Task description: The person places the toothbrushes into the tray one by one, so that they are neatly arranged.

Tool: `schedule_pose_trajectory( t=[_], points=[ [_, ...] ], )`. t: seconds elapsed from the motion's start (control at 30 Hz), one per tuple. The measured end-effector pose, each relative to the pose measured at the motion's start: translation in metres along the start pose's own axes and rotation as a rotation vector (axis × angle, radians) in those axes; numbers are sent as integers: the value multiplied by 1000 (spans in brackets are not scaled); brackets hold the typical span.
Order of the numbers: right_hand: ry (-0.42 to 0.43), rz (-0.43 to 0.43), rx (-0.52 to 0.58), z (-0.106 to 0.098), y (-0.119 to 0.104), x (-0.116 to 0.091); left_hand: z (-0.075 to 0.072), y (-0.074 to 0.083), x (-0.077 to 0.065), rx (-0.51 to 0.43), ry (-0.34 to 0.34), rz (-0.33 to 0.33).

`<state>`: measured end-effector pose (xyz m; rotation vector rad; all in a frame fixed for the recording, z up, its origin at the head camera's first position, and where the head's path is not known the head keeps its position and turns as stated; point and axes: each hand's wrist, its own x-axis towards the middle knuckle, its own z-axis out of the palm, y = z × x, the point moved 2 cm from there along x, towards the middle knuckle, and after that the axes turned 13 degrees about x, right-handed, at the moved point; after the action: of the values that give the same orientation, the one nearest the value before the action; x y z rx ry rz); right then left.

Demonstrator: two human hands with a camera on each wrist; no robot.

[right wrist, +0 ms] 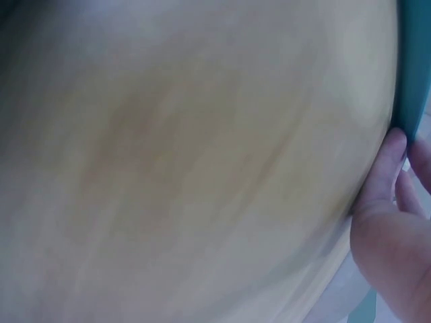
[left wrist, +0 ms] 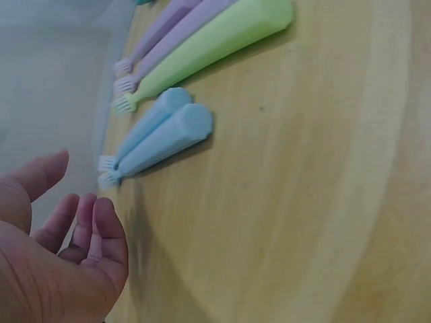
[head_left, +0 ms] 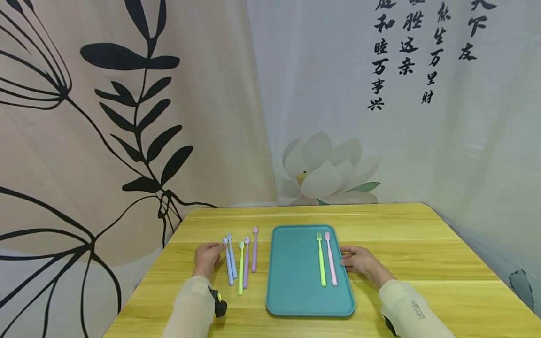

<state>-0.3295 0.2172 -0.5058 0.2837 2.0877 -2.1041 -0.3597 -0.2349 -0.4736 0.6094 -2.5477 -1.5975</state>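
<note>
My left hand [head_left: 207, 258] is just left of two blue toothbrushes [head_left: 231, 263], its fingers loosely bent and nothing between them. In the left wrist view the thumb stands apart from the fingers, near the blue toothbrushes' [left wrist: 165, 138] bristle heads. A green toothbrush [head_left: 241, 272] and two purple toothbrushes [head_left: 254, 253] lie beside the blue pair, heads pointing away from me. On the teal tray [head_left: 291, 267] lie another green toothbrush [head_left: 321, 263] and a pink toothbrush [head_left: 331, 263], side by side. My right hand [head_left: 359, 260] holds the tray's right edge between thumb and fingers.
Everything lies on a wood-grain table [head_left: 401, 230] whose far edge meets a hanging cloth [head_left: 220, 117] printed with plants and writing. The tray's raised rim [head_left: 313, 315] stands between the loose toothbrushes and my right hand.
</note>
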Motion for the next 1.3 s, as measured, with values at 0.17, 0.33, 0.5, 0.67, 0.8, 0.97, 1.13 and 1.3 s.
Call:
schedule_pose_trajectory(
  t=[0.17,0.33,0.5,0.67,0.8,0.97,1.13,1.3],
  points=[
    [-6,-12,13,1,0,0,4,-8,-1,-22,-20,-20],
    [-10,-17,22,0,1,1,7,-13,-2,-72,-47,-32],
    [1,-2,8,0,0,0,7,-16,-1,-55,-33,-10],
    [3,2,4,0,-1,0,8,-19,1,-23,-43,-3],
    [10,10,-3,1,-1,0,7,-21,0,6,-48,2],
    [4,12,3,2,-1,0,9,-23,0,45,-29,15],
    [-2,6,1,2,-1,-1,10,-23,1,36,-29,32],
    [-4,1,-20,2,-1,-1,10,-23,0,74,-28,51]
  ],
)
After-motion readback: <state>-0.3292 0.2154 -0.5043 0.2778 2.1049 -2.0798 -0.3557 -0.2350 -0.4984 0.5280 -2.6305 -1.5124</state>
